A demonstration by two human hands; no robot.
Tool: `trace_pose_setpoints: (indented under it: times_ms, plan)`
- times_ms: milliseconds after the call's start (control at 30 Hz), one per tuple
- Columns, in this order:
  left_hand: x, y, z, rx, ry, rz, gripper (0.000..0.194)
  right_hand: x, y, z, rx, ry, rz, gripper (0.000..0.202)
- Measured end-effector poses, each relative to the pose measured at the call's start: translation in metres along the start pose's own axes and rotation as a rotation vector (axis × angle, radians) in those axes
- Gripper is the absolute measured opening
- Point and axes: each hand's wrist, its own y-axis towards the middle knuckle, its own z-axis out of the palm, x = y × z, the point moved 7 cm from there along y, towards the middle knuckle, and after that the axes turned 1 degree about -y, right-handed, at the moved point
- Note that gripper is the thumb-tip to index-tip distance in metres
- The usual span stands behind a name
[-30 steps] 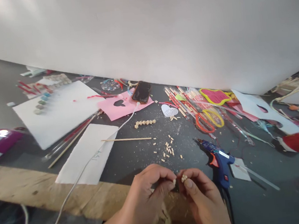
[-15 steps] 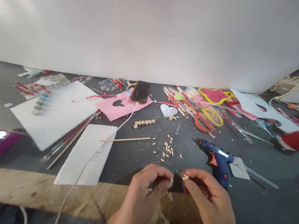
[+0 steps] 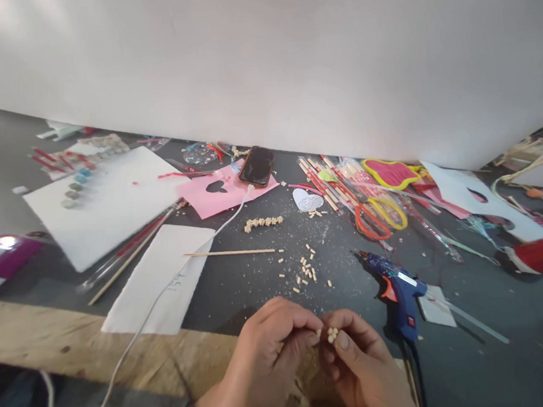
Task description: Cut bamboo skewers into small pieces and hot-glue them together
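Note:
My left hand (image 3: 280, 343) is closed in a pinch on a short wooden stick piece (image 3: 319, 332). Right beside it, my right hand (image 3: 364, 364) pinches a small cluster of wooden pieces (image 3: 333, 334), their round ends facing up. The two sets of fingertips nearly meet over the table's front edge. Beyond them, several loose cut pieces (image 3: 306, 269) lie scattered among fine crumbs. Farther back sits a row of joined wooden clusters (image 3: 264, 222). A thin wooden skewer (image 3: 231, 253) lies left of the loose pieces, partly on white paper (image 3: 157, 285).
To the right lies a blue glue gun (image 3: 399, 287) on its side. Behind it are orange-handled scissors (image 3: 372, 221) and bundled sticks (image 3: 320, 183). A phone (image 3: 257, 166) on pink paper (image 3: 203, 194) trails a white cable (image 3: 135, 335) across the left side.
My hands have come closer together, and the cluster in my right hand has moved slightly left and down, turning its round ends upward. The left fingertips have shifted slightly right.

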Motion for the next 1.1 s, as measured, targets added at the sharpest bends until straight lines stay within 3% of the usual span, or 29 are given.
trace_pose_setpoints:
  times_ms: [200,367,600,767,967,1033,1100]
  plan:
    - [-0.012,-0.003,-0.001,-0.032,0.073,0.218,0.016,-0.011,0.001,0.000,0.002,0.024,0.078,0.015]
    - [-0.016,-0.004,0.000,-0.034,0.118,0.294,0.018,-0.012,0.001,0.005,0.005,0.029,0.089,0.017]
    - [-0.015,-0.005,0.000,-0.036,0.129,0.302,0.018,-0.008,-0.001,-0.001,-0.083,-0.045,0.012,0.017]
    - [-0.015,-0.006,-0.001,-0.035,0.154,0.310,0.020,0.002,-0.006,-0.004,-0.091,-0.240,-0.112,0.015]
    - [-0.015,-0.006,0.001,-0.006,0.183,0.331,0.021,0.008,-0.008,-0.003,-0.106,-0.456,-0.133,0.018]
    - [-0.013,-0.005,0.001,-0.012,0.148,0.291,0.021,0.012,-0.009,-0.004,-0.130,-0.515,-0.162,0.018]
    - [-0.005,-0.004,0.000,-0.014,0.079,0.163,0.017,0.015,-0.010,-0.003,-0.140,-0.556,-0.203,0.016]
